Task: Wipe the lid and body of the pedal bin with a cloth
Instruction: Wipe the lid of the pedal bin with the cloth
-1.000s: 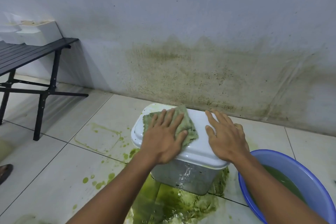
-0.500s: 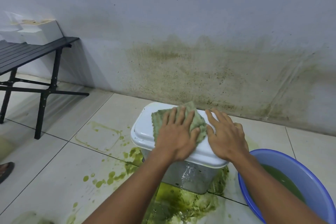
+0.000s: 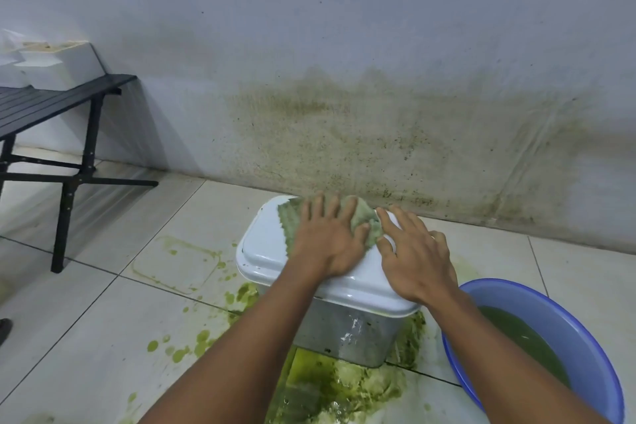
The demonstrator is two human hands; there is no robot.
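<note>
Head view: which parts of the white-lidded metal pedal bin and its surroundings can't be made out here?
- Pedal: hidden; the forearms cover the metal bin body front.
- White plastic lid: middle under the green cloth, left hand and right hand.
- Blue plastic basin: cut off at the right and bottom edges.

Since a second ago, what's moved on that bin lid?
The left hand has slid the cloth across the lid, from its left part rightward and toward the wall, up against the right hand. The right hand stayed flat on the lid's right side; bin and blue basin have not moved.
</note>
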